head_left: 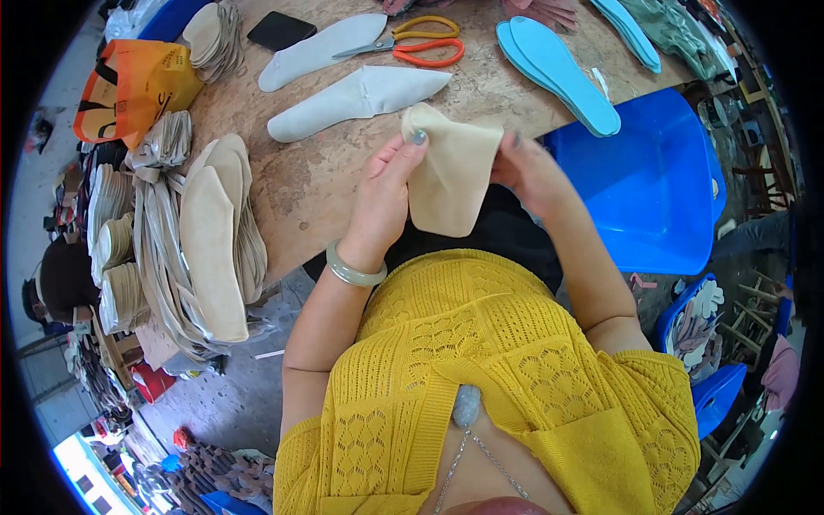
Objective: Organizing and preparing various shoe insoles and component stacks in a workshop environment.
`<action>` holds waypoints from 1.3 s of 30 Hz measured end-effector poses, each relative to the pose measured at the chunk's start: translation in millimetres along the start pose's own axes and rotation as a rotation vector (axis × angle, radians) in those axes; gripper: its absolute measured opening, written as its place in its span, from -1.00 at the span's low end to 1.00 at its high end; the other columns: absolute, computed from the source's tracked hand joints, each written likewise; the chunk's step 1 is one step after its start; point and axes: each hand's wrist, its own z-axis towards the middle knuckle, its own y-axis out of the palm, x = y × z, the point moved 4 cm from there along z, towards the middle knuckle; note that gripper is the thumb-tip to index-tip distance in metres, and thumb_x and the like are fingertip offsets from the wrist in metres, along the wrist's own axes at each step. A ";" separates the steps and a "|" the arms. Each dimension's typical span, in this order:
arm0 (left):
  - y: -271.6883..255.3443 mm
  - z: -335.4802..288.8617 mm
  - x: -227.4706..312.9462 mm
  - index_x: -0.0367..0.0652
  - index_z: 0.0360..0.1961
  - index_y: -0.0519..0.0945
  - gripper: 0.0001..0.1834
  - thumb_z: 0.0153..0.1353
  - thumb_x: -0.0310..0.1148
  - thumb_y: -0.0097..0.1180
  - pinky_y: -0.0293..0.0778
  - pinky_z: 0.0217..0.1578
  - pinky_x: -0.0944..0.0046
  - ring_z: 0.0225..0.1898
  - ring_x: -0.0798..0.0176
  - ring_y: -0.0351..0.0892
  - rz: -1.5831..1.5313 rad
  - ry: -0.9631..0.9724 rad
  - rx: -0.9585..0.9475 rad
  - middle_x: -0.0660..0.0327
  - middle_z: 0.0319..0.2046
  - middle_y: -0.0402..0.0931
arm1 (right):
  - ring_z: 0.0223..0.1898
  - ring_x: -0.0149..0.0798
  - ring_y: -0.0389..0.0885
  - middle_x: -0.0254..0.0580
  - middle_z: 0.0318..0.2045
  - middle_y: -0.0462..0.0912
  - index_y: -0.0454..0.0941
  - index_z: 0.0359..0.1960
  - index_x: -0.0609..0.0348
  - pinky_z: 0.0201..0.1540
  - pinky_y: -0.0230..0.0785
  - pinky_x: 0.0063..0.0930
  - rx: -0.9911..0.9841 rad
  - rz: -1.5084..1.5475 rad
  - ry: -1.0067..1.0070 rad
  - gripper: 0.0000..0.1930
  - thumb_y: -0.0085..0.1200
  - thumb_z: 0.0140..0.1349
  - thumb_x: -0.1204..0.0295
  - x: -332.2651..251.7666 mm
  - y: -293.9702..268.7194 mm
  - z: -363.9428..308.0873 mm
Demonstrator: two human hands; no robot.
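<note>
A beige cloth piece [451,184], folded or curved with a straight lower edge, hangs between my two hands above the table's near edge. My left hand [388,176] pinches its upper left corner, thumb on the front. At its right edge, my right hand [534,172] grips with the fingers partly hidden behind the cloth. Just beyond lie two white sole-shaped cloth pieces [356,103], flat on the table. Scissors [427,45] with one yellow and one red-orange handle rest beside them, blades over the farther piece. Light blue insoles [558,75] lie to the right.
The wooden table [318,184] bears stacks of beige sole-shaped pieces [215,240] at the left, an orange bag [142,90] and a black phone-like slab [281,31]. A blue plastic bin [652,184] stands at the right against the table's edge. Another blue container [691,330] holds gloves.
</note>
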 end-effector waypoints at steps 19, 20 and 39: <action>-98.2 13.5 2.9 -0.20 -0.20 0.49 -0.73 0.41 -0.21 -0.11 0.34 -0.40 0.51 -0.45 0.55 0.37 0.193 0.409 0.251 0.40 -0.45 0.45 | -0.43 -0.43 0.58 -0.24 -0.32 0.65 0.59 -0.17 0.25 -0.36 0.42 -0.58 0.738 -0.140 -0.644 -0.85 0.05 0.30 0.47 -39.4 3.8 -13.1; -131.4 14.1 1.6 -0.17 -0.20 0.45 -0.73 0.42 -0.19 -0.14 0.34 -0.46 0.46 -0.53 0.54 0.33 -0.021 0.443 0.248 0.38 -0.50 0.42 | -0.47 -0.44 0.56 -0.25 -0.32 0.64 0.59 -0.18 0.20 -0.40 0.41 -0.62 0.739 0.239 -0.678 -0.87 0.06 0.29 0.48 -80.7 10.1 -26.5; 6.4 0.4 17.0 -0.30 -0.27 0.57 -0.72 0.36 -0.26 0.01 0.25 -0.41 0.52 -0.44 0.58 0.24 0.699 0.411 0.169 0.45 -0.51 0.39 | -0.31 -0.50 0.60 -0.28 -0.32 0.68 0.61 -0.19 0.30 -0.22 0.44 -0.60 0.131 -0.060 -0.365 -0.79 0.18 0.18 0.44 -41.6 15.6 12.9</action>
